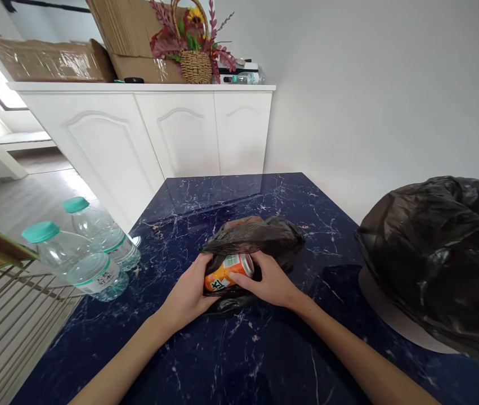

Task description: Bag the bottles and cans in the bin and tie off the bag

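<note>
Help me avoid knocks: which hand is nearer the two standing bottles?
Left. The left hand is right of the bottles, not touching; the right hand is farther right.

Can (219, 278): partly covered by left hand (189, 288), right hand (273, 282) and bag (260, 239). White container (391, 315): upper part hidden under black liner (437, 259); liner cut off at right edge. Rack (15, 320): cut off at left.

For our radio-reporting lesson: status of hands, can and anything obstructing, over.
Right hand on orange can, left hand at its left end. Can on its side. Black bag bunched around it, possibly obstructing.
</note>
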The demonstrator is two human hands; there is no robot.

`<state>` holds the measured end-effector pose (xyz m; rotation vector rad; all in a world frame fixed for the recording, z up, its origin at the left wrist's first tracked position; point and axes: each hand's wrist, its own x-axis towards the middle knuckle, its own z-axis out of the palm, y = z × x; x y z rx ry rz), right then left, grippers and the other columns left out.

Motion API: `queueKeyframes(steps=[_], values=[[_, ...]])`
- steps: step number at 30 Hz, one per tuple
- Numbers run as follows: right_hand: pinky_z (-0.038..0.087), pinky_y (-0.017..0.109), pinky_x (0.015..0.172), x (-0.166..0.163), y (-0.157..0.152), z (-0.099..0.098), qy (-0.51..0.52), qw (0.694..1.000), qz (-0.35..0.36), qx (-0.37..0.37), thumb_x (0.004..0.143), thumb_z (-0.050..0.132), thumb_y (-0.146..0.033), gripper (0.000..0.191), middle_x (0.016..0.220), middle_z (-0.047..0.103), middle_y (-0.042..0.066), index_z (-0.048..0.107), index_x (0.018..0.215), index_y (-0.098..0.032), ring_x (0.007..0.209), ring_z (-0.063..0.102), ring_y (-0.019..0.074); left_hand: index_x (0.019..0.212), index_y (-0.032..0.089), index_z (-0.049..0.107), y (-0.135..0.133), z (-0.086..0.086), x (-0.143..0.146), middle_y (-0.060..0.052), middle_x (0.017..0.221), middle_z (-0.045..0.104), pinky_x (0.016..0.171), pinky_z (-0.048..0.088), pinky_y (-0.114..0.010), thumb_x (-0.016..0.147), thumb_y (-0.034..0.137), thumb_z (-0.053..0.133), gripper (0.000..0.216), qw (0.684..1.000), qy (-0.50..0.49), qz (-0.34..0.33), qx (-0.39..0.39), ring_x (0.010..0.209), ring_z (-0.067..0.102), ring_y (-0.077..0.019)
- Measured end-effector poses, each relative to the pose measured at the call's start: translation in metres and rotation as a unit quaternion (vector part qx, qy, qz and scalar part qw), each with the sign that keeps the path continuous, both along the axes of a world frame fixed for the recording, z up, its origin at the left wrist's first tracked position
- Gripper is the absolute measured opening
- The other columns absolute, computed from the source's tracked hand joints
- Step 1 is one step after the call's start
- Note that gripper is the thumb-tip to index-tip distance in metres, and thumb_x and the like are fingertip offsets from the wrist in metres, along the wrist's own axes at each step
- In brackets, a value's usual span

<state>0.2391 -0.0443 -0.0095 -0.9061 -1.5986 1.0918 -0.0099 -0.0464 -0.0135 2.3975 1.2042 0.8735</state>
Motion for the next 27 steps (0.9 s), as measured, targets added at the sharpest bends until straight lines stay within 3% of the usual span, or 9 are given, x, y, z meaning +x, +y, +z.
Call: queueKeyframes(steps=[4,6,8,12,15,17,21,27], values=[[0.054,0.040,0.101,0.005,0.009,-0.003,0.100,0.992,-0.039,-0.067,0.093,0.074,-0.061,0.042,0.120,0.077,0.006,0.070,0.115,-0.024,0.112,0.070,0.0287,0.154,0.029,0.037,-0.001,0.000,0.001,-0.012,0.145,0.063,0.105,0.060,-0.046,0.092,0.034,0.077,0.073,0.998,-0.056,0.035,-0.014,0.129,0.069,-0.0311],[0.059,0.035,0.081,0.010,0.014,-0.003,0.149,0.982,-0.030,-0.115,0.096,0.064,-0.070,0.047,0.100,0.077,0.004,0.069,0.105,-0.024,0.092,0.072,0.0256,0.153,0.029,0.038,0.000,0.000,0.002,-0.011,0.142,0.065,0.107,0.059,-0.045,0.094,0.036,0.075,0.070,0.996,-0.069,0.053,-0.025,0.129,0.070,-0.0298],[0.055,0.031,0.060,0.014,0.017,-0.002,0.187,0.969,0.002,-0.162,0.095,0.058,-0.077,0.054,0.079,0.072,0.002,0.068,0.096,-0.024,0.068,0.067,0.0217,0.151,0.029,0.039,0.001,0.001,0.003,-0.010,0.139,0.065,0.108,0.058,-0.046,0.096,0.035,0.073,0.065,0.995,-0.071,0.065,-0.018,0.128,0.069,-0.0291],[0.047,0.026,0.045,0.018,0.019,0.001,0.238,0.940,0.071,-0.232,0.091,0.063,-0.078,0.056,0.070,0.068,0.000,0.069,0.092,-0.023,0.052,0.059,0.0163,0.153,0.027,0.039,-0.002,0.010,0.006,-0.016,0.149,0.055,0.117,0.050,-0.057,0.091,0.038,0.081,0.076,0.990,-0.063,0.085,0.094,0.141,0.058,-0.0348],[0.052,0.028,0.049,0.016,0.020,0.002,0.264,0.922,0.114,-0.259,0.091,0.068,-0.071,0.049,0.078,0.073,0.002,0.071,0.097,-0.022,0.058,0.064,0.0176,0.156,0.027,0.037,-0.009,0.019,0.011,-0.020,0.161,0.041,0.124,0.040,-0.064,0.084,0.037,0.088,0.089,0.977,-0.061,0.072,0.191,0.153,0.043,-0.0397],[0.057,0.029,0.057,0.014,0.020,0.002,0.276,0.913,0.138,-0.267,0.093,0.068,-0.065,0.044,0.092,0.077,0.005,0.071,0.105,-0.022,0.071,0.070,0.0200,0.157,0.029,0.037,-0.015,0.024,0.014,-0.019,0.162,0.038,0.125,0.040,-0.064,0.083,0.037,0.089,0.091,0.975,-0.066,0.046,0.206,0.154,0.041,-0.0398],[0.064,0.035,0.077,0.010,0.016,0.003,0.274,0.904,0.176,-0.277,0.098,0.065,-0.059,0.045,0.121,0.078,0.010,0.070,0.123,-0.022,0.100,0.075,0.0251,0.160,0.036,0.037,-0.023,0.023,0.018,-0.015,0.164,0.040,0.125,0.040,-0.064,0.085,0.049,0.089,0.091,0.986,-0.080,0.023,0.141,0.155,0.040,-0.0398],[0.062,0.047,0.101,0.004,0.009,0.001,0.224,0.900,0.224,-0.300,0.097,0.070,-0.065,0.056,0.127,0.078,0.014,0.072,0.129,-0.019,0.119,0.074,0.0309,0.158,0.036,0.041,-0.024,0.019,0.024,-0.013,0.163,0.053,0.124,0.044,-0.062,0.093,0.051,0.081,0.077,0.990,-0.137,0.001,0.041,0.152,0.049,-0.0377]])
